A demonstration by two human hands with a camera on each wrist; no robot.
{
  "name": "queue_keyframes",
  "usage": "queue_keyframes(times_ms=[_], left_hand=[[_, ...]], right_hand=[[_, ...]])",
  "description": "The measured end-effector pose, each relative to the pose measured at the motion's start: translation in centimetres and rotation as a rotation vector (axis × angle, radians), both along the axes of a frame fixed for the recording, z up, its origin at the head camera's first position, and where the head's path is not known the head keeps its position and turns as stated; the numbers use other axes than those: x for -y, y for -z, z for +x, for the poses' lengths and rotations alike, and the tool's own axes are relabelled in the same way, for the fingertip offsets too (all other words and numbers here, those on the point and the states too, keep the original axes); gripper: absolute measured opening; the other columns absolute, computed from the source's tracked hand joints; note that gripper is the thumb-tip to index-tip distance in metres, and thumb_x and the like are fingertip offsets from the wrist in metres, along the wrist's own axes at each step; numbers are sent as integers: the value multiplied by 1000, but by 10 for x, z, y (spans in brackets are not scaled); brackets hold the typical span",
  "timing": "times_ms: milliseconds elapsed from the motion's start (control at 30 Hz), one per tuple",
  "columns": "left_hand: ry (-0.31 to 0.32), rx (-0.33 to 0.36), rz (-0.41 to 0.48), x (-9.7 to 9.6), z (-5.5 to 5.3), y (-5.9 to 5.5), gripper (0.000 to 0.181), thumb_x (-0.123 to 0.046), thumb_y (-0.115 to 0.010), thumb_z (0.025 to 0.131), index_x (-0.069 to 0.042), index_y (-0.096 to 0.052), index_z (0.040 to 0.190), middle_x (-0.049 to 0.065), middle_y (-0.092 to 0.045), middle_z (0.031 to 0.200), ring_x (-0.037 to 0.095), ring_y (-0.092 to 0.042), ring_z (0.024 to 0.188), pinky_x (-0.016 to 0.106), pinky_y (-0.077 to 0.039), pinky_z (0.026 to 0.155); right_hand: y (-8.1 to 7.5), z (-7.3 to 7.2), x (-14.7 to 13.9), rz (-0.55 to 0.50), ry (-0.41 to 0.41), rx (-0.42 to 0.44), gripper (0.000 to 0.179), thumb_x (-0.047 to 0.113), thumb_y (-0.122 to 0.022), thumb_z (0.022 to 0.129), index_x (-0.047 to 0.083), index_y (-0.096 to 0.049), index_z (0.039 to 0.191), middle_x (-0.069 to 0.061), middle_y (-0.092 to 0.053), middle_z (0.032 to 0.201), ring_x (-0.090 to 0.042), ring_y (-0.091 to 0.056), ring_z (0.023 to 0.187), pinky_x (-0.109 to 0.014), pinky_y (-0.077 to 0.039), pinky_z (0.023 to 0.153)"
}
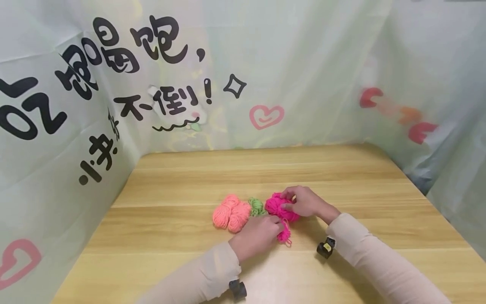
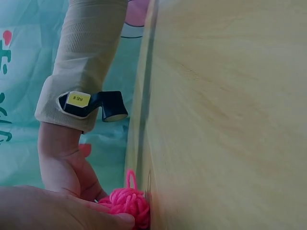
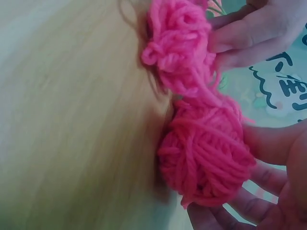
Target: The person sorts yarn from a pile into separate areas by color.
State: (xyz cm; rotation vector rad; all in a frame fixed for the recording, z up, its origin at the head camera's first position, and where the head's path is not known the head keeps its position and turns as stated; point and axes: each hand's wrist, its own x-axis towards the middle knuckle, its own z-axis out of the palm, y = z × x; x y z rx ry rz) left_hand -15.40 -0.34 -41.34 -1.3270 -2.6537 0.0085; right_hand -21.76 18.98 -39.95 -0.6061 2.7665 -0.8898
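Note:
Near the middle of the table, the right hand (image 1: 305,202) grips a hot-pink ball of yarn (image 1: 274,203), its fingers and thumb curled around the sides in the right wrist view. A smaller, looser bundle of pink yarn (image 3: 180,45) lies against that ball, joined by strands. The left hand (image 1: 258,236) pinches this bundle; its thumb lies on the pink yarn in the left wrist view. Immediately left of the hot-pink ball sits a small green yarn ball (image 1: 256,205), partly behind the left hand. Peach-coloured yarn (image 1: 229,213), tied at its middle, rests farther left.
The wooden table (image 1: 182,240) extends around the yarn on all sides. A printed cloth (image 1: 311,71) hangs along its back and sides. Small black cameras, one of them a wrist camera (image 1: 325,248), are fixed at both cuffs.

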Motion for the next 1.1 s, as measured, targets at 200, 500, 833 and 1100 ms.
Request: queue_keyframes(times_ms=[200,500,833,1100], left_hand=[[6,-11,7,-1,0,1,19,-17,-73,86,-20,-74,105,-5,-68,98,8,-65,80,17,-53,66],[-17,-11,-8,-1,3,0,15,-15,-73,86,-22,-75,99,-6,-66,92,6,-61,73,15,-50,59],[-6,-25,-3,0,4,1,14,-14,-74,85,-21,-75,98,-6,-66,93,6,-63,76,16,-50,55],[1,-37,-11,0,3,3,23,-18,-74,86,-21,-72,109,-5,-67,103,7,-65,83,17,-52,55]], right_hand=[[-3,0,1,50,-33,-23,33,14,-82,78,4,-69,106,-3,-66,92,-18,-60,82,-36,-52,72],[-4,0,4,54,-33,-18,19,1,-76,77,9,-68,93,-4,-65,91,-17,-57,76,-32,-50,68],[-7,-3,0,-51,-17,42,24,1,-73,80,5,-67,102,-5,-63,92,-19,-59,82,-33,-53,68],[-12,-7,-3,-71,-1,90,37,1,-69,81,0,-64,118,-8,-64,97,-21,-58,84,-32,-52,65]])
